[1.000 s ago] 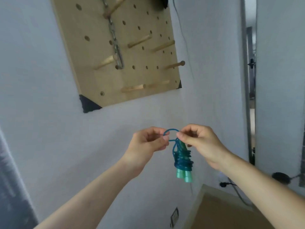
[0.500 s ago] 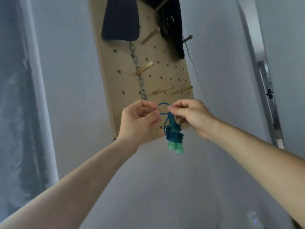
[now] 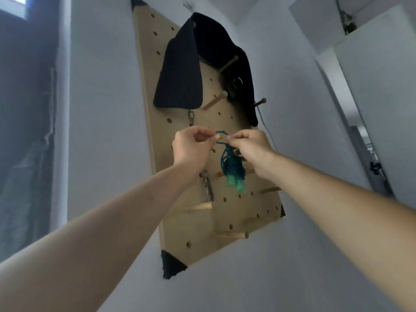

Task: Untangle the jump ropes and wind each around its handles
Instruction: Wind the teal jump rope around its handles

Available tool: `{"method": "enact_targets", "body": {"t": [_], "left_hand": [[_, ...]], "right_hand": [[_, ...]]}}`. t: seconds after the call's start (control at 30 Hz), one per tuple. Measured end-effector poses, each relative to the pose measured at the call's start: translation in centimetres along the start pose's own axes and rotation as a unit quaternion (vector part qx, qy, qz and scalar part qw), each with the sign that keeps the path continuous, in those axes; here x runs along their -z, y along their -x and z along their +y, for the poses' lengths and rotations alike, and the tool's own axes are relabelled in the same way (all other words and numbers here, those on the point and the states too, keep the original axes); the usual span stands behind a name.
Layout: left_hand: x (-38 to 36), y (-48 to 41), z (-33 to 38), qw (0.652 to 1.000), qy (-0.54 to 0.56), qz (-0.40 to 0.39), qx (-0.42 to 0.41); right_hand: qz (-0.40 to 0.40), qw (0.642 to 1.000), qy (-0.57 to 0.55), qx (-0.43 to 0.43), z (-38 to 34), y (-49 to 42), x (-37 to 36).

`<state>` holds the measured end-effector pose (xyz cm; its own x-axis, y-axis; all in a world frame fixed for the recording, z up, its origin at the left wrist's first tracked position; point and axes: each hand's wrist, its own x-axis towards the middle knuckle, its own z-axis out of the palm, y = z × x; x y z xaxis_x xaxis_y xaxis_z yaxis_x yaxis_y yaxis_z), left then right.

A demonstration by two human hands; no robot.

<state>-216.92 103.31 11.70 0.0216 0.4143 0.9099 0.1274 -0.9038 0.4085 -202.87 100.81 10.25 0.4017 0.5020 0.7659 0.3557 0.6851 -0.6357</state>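
Observation:
A teal jump rope (image 3: 231, 167) hangs in a wound bundle, its cord wrapped around two pale green handles that point down. A small loop of the cord (image 3: 221, 137) stands at the top. My left hand (image 3: 192, 149) pinches the loop's left side and my right hand (image 3: 249, 147) pinches its right side. Both hands are raised in front of a wooden pegboard (image 3: 180, 210) on the wall, and the loop sits right by a wooden peg that my fingers partly hide.
The pegboard carries several wooden pegs (image 3: 200, 207), a hanging metal chain (image 3: 207, 183) and a dark cloth item (image 3: 182, 70) draped over its top. White walls surround it, with a dark window (image 3: 24, 109) at left and a mirror or door edge (image 3: 369, 154) at right.
My view has tilted upward and both hands have risen with the wound rope, from below the pegboard to its middle. The grip on the loop is unchanged.

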Motion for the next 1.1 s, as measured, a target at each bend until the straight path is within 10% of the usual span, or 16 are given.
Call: {"method": "enact_targets", "body": {"t": [0.4,1.1], "left_hand": [[-2.8,-4.9,-3.6,0.996,-0.085,-0.002,-0.027],[1.6,-3.9,-3.5,0.967,-0.214,-0.133,-0.042]], "right_hand": [[0.028,0.994,-0.016,-0.100,2.5,-4.6,-3.5],[-0.063,0.990,0.123,0.040,2.9,-1.3,-0.9]]}}
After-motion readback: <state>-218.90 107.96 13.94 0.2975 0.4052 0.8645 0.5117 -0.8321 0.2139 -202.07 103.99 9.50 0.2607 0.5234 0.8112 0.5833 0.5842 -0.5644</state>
